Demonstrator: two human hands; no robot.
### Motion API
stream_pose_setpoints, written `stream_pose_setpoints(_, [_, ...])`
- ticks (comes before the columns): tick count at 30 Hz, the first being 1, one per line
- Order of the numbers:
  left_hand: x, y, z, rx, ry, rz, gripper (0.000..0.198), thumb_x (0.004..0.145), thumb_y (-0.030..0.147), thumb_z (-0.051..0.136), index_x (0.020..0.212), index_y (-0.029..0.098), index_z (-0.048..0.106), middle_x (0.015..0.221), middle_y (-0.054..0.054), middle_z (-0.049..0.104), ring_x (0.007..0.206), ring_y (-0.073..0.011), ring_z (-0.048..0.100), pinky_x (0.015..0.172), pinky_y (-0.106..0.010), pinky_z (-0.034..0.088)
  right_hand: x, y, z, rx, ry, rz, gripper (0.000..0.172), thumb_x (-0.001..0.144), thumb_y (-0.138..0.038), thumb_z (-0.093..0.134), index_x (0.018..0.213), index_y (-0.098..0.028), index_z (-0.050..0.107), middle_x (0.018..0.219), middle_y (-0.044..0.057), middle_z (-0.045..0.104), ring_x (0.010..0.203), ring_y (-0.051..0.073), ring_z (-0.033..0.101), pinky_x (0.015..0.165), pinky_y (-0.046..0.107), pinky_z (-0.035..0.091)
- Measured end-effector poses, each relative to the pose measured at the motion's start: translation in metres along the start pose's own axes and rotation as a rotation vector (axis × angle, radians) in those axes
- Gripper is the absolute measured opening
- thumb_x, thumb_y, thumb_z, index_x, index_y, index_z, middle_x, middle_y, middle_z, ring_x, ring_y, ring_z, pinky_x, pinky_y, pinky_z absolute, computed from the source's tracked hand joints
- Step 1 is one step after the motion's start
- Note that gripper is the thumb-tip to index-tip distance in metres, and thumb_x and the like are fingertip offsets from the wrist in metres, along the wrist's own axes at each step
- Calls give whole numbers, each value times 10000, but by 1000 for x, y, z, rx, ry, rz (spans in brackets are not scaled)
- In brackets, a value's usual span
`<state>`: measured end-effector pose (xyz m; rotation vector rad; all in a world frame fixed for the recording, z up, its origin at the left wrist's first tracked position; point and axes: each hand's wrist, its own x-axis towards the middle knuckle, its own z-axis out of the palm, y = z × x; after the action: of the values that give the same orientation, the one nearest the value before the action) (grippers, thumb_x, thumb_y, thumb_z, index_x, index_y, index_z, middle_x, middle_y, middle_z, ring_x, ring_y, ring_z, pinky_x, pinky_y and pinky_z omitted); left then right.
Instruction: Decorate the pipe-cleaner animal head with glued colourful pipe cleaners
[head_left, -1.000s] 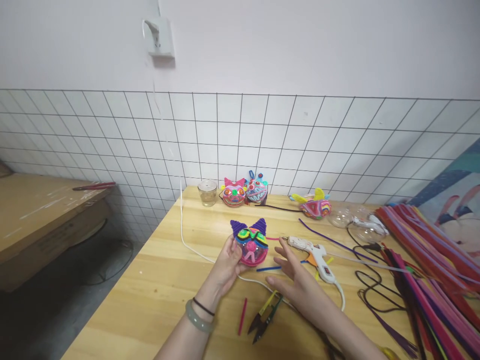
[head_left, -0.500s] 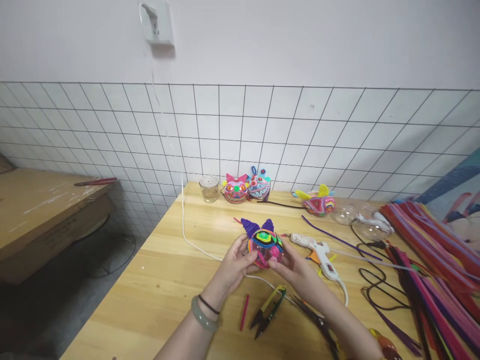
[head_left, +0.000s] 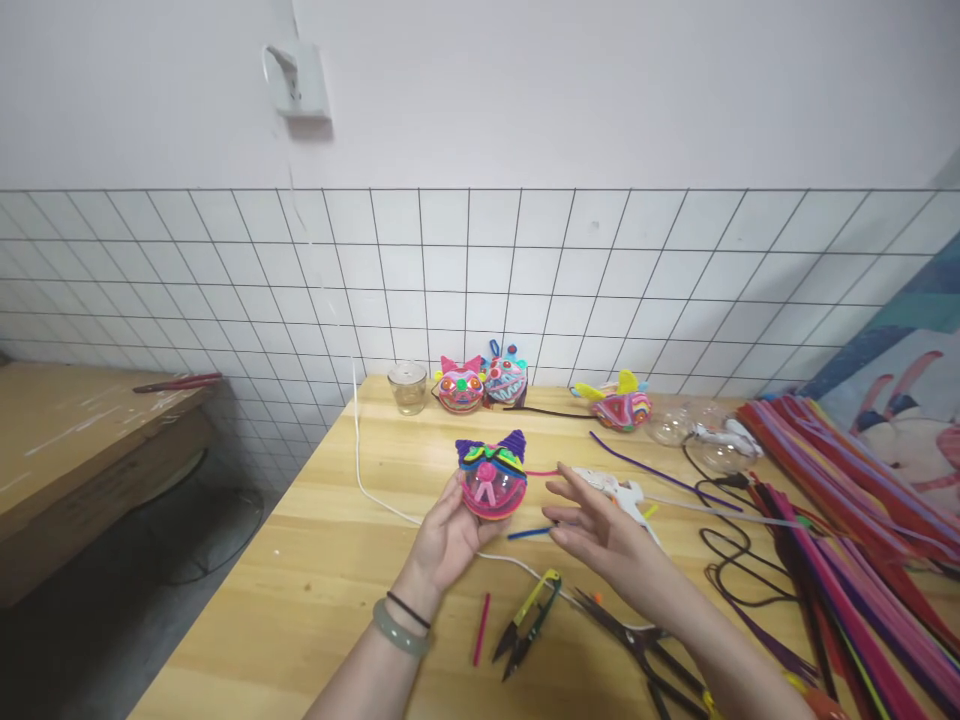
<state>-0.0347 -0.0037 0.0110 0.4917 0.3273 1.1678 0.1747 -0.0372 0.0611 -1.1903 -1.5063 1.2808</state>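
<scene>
My left hand (head_left: 448, 537) holds a round craft head (head_left: 492, 476) made of coloured pipe cleaners, with purple ears and a clear pink-rimmed lower half, just above the wooden table (head_left: 322, 580). My right hand (head_left: 600, 528) hovers open to the right of it, fingers spread, not touching it. A white glue gun (head_left: 619, 492) lies just behind my right hand. Yellow-handled snips (head_left: 526, 622) and a short red pipe-cleaner piece (head_left: 479, 628) lie on the table in front of my hands.
Three finished craft heads (head_left: 461, 388) (head_left: 506, 378) (head_left: 621, 406) and a glass jar (head_left: 409, 386) stand by the tiled wall. A big heap of pipe cleaners (head_left: 847, 500) covers the right side. A white cord (head_left: 360, 470) runs up to a wall socket (head_left: 294, 78). Black pliers (head_left: 645, 655) lie near.
Half a second ago both hands held the craft head. Now my right hand has let go and drawn back to the right, and my left hand has turned the head to face me.
</scene>
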Motion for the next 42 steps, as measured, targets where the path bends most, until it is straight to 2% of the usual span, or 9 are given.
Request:
stream_pose_setpoints(4, [2, 1, -7, -47, 27, 11, 263, 871, 295, 549, 1120, 216, 586, 1187, -86, 662, 1110, -248, 612, 876, -378, 510, -11, 10, -2, -118, 33, -47, 733, 819, -499, 594, 1446, -243, 316, 1305, 141, 507, 1052, 225, 607, 923, 429, 497])
stream_pose_setpoints(7, [2, 1, -7, -67, 19, 24, 238, 874, 278, 545, 1099, 223, 600, 1175, -79, 669, 1086, -238, 624, 875, -381, 512, -16, 9, 8, -240, -36, -69, 623, 848, -366, 554, 1428, -240, 365, 1281, 123, 519, 1022, 206, 604, 883, 388, 515])
stream_pose_setpoints(10, [0, 1, -2, -43, 1, 48, 257, 860, 234, 569, 1115, 228, 593, 1213, -82, 651, 1087, -242, 623, 888, -394, 508, -17, 4, 16, -352, -112, -99, 620, 845, -248, 516, 1441, -272, 347, 1245, 95, 542, 1007, 189, 598, 890, 371, 503])
stream_pose_setpoints(13, [0, 0, 2, -5, -21, 77, 364, 821, 169, 618, 1173, 243, 564, 1255, -75, 625, 1128, -253, 599, 937, -428, 483, -17, 3, 17, -424, -154, -121, 659, 836, -198, 508, 1455, -316, 314, 1244, 74, 545, 1004, 183, 597, 905, 363, 492])
stream_pose_setpoints(22, [2, -4, 3, 61, -19, 107, 450, 741, 126, 707, 1146, 255, 560, 1252, -61, 608, 1145, -269, 585, 980, -488, 442, -19, 8, 13, -487, -153, -97, 672, 855, -211, 495, 1471, -342, 260, 1238, 57, 552, 1009, 182, 598, 891, 333, 495])
stream_pose_setpoints(27, [-1, -3, 3, 113, -47, 96, 544, 695, 140, 758, 1179, 270, 546, 1256, -62, 593, 1147, -279, 584, 1006, -504, 412, -20, 5, 13, -485, -168, -105, 607, 855, -213, 495, 1436, -317, 352, 1275, 62, 528, 1001, 179, 599, 909, 332, 482])
stream_pose_setpoints(35, [-2, 3, 2, 145, -95, 68, 556, 672, 135, 776, 1168, 275, 568, 1178, -45, 639, 1060, -241, 630, 941, -450, 484, -28, -3, 11, -489, -191, -127, 560, 861, -232, 520, 1399, -348, 420, 1351, 53, 509, 1045, 196, 597, 928, 353, 479])
stream_pose_setpoints(38, [-1, 7, -2, 132, -67, 88, 521, 684, 139, 767, 1151, 275, 579, 1146, -35, 655, 1048, -231, 633, 937, -439, 487, -25, -1, 2, -534, -141, -140, 521, 862, -261, 524, 1377, -319, 467, 1346, 60, 537, 1088, 215, 593, 960, 366, 468])
stream_pose_setpoints(42, [1, 15, -8, 107, 13, 161, 542, 710, 141, 740, 1191, 304, 550, 1130, -20, 659, 1042, -202, 632, 929, -416, 488, -3, 9, -23, -721, -91, -157, 440, 878, -291, 491, 1309, -233, 560, 1307, 93, 597, 1189, 248, 551, 1020, 406, 423])
